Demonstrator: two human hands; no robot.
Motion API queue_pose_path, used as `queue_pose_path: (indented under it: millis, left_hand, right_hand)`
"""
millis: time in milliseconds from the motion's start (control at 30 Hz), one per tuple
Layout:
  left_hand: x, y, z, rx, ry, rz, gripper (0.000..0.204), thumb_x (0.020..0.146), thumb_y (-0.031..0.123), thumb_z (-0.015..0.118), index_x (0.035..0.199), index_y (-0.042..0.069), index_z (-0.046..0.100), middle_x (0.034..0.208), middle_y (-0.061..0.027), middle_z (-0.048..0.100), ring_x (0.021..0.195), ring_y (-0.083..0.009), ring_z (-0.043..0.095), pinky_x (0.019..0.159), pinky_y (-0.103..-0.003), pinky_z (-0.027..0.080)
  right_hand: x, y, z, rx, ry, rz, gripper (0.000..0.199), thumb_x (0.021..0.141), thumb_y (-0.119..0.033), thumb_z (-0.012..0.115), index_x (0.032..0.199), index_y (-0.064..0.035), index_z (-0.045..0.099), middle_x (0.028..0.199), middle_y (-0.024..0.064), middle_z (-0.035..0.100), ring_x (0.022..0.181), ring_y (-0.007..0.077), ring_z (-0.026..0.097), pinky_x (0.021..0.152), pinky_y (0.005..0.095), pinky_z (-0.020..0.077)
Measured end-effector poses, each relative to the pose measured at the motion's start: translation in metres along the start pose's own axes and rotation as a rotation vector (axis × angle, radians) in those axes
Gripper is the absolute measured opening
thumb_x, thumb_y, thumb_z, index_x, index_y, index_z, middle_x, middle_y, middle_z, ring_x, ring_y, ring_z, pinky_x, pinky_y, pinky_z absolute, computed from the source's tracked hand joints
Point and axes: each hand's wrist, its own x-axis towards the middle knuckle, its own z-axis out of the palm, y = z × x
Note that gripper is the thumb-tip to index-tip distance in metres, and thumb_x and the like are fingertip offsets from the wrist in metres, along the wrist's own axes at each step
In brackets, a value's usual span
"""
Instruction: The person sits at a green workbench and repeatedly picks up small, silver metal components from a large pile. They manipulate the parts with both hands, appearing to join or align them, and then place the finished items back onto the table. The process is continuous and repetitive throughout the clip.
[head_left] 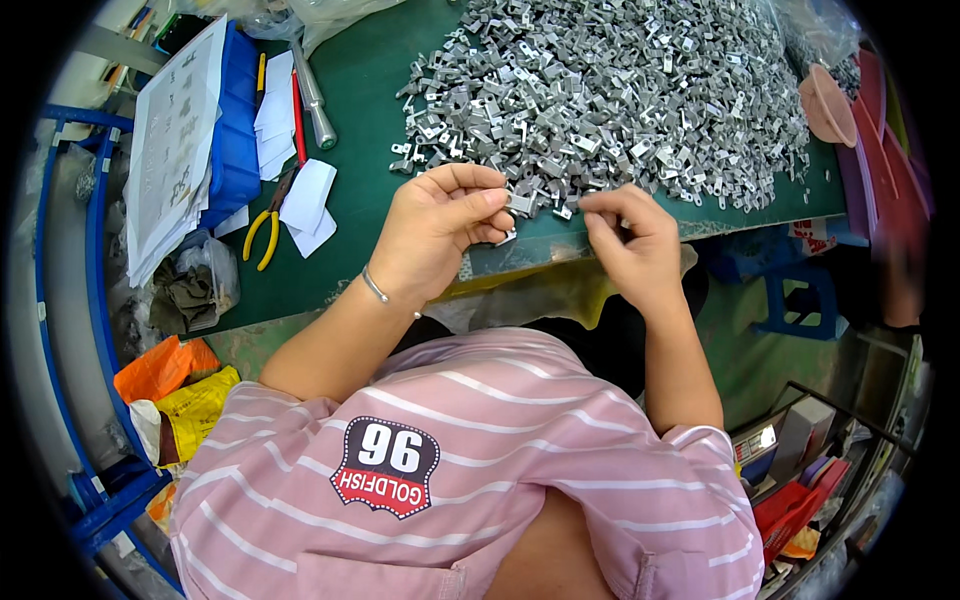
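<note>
Left hand [435, 235] pinches a small silvery metal bracket [519, 203] (bent, shiny); right hand [630, 240] fingers curled, contents unclear

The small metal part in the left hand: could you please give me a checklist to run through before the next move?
1. Left hand has a firm grip on a small metal part: ok, pinched between thumb and fingers.
2. Right hand holds a piece: cannot tell, its fingertips are closed but whatever is in them is hidden.
3. Hands close together over the table edge: ok.
4. Supply at hand: ok, a large pile of metal parts lies just beyond both hands on the green mat.
5. Yellow-handled pliers out of the way: ok, lying left of the left hand, untouched.
</note>
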Motion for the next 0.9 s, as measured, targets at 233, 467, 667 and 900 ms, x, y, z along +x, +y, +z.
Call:
queue_pose_path:
  millis: [233,467,667,900]
  left_hand:
    - [0.005,0.017,0.000,-0.190,-0.101,-0.050,0.023,0.099,0.017,0.057,0.107,-0.002,0.066,0.084,-0.0041,0.065,0.074,-0.0151,0.062,0.063,-0.025,0.051]
    - [0.010,-0.001,0.017,1.230,-0.031,0.697,0.015,0.081,0.000,0.077,0.094,0.003,0.072,0.078,-0.0030,0.053,0.065,-0.0125,0.052,0.058,-0.026,0.043]
    - [0.011,-0.004,0.007,1.356,-0.025,0.716,0.018,0.079,0.000,0.079,0.095,0.001,0.071,0.086,-0.0068,0.057,0.068,-0.0169,0.059,0.062,-0.030,0.049]
    - [0.006,-0.004,-0.001,1.353,-0.058,0.748,0.015,0.082,-0.002,0.077,0.095,0.000,0.071,0.092,-0.0074,0.063,0.074,-0.0174,0.065,0.064,-0.029,0.051]
  right_hand:
    - [0.003,0.001,0.012,-0.528,0.078,-0.237,0.026,0.083,0.000,0.069,0.108,-0.0082,0.069,0.085,0.0099,0.060,0.073,0.0305,0.064,0.064,0.0409,0.0531]
    - [-0.008,0.014,-0.013,1.013,0.042,0.311,0.014,0.088,0.000,0.067,0.102,0.0000,0.067,0.084,-0.0003,0.060,0.070,0.0085,0.055,0.060,0.0198,0.0430]
    - [0.000,-0.021,0.014,-0.205,0.004,0.014,0.012,0.085,-0.007,0.076,0.095,-0.0046,0.071,0.079,0.0097,0.063,0.067,0.0219,0.063,0.060,0.0324,0.0501]
    - [-0.004,-0.016,0.009,0.462,-0.026,0.436,0.020,0.093,-0.017,0.073,0.105,-0.0018,0.068,0.078,0.0033,0.064,0.063,0.0146,0.059,0.052,0.0281,0.0443]
